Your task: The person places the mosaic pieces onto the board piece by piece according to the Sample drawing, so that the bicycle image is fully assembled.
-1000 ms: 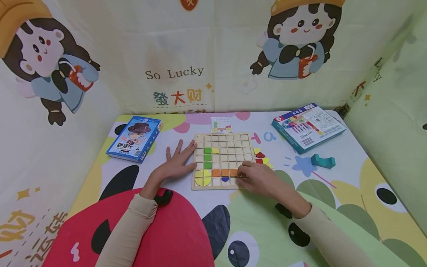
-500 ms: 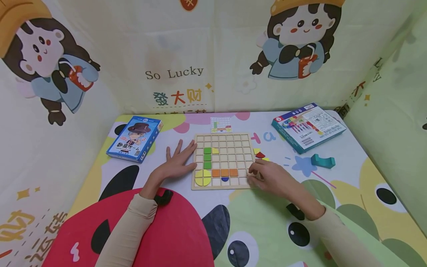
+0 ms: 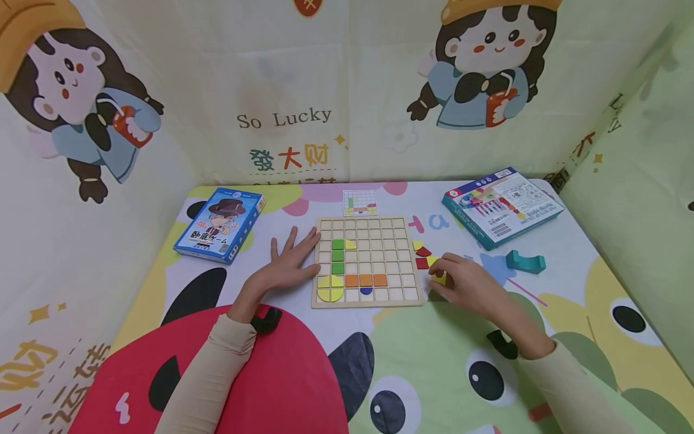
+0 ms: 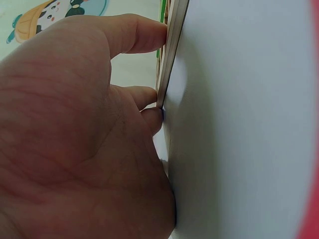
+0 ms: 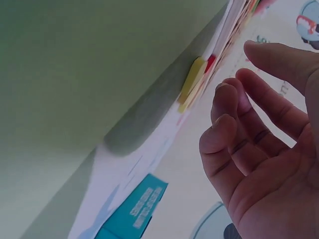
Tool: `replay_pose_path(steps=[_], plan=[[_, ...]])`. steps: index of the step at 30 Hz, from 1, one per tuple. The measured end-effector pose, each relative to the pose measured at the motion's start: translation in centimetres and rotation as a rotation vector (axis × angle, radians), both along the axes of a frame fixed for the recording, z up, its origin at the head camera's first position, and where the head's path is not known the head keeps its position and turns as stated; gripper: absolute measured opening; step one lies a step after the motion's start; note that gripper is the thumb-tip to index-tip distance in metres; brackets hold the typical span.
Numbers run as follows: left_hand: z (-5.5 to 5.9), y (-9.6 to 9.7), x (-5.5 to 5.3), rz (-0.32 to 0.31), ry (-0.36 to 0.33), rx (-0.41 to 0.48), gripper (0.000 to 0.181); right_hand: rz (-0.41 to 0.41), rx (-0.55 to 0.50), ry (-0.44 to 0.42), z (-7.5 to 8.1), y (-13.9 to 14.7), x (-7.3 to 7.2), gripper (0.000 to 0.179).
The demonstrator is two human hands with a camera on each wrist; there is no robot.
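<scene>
Left hand (image 3: pixel 286 263), fingers spread, touched the pale wooden grid board (image 3: pixel 374 251), likely steadying it; right hand (image 3: pixel 466 283) hovered near a flat yellow tile (image 5: pixel 192 82), fingers loose, empty!

**Printed Enclosure with Table**

Back wall (image 3: pixel 374 154): pale creased cloth; centre, "So Lucky" lettering (image 3: pixel 284 119) above coloured characters (image 3: pixel 289 159); right, cartoon figure (image 3: pixel 465 108). Left wall (image 3: pixel 181 144): pale, with matching tilted figure (image 3: pixel 65 141). Right wall (image 3: pixel 645 205): pale greenish. Table (image 3: pixel 295 374): printed red, green, yellow, white. Light: soft.
</scene>
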State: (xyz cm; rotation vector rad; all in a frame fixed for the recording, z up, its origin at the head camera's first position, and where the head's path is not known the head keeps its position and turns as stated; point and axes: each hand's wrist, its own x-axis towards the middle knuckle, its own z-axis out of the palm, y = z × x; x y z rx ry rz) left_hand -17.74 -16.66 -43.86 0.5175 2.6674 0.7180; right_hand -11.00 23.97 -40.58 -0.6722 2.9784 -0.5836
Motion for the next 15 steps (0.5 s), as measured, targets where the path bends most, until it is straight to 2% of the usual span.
replay_pose_path(steps=[15], plan=[[-0.1, 0.0, -0.1, 0.001, 0.001, -0.002, 0.086, 0.018, -0.003, -0.039, -0.6, 2.1, -0.1, 0.025]])
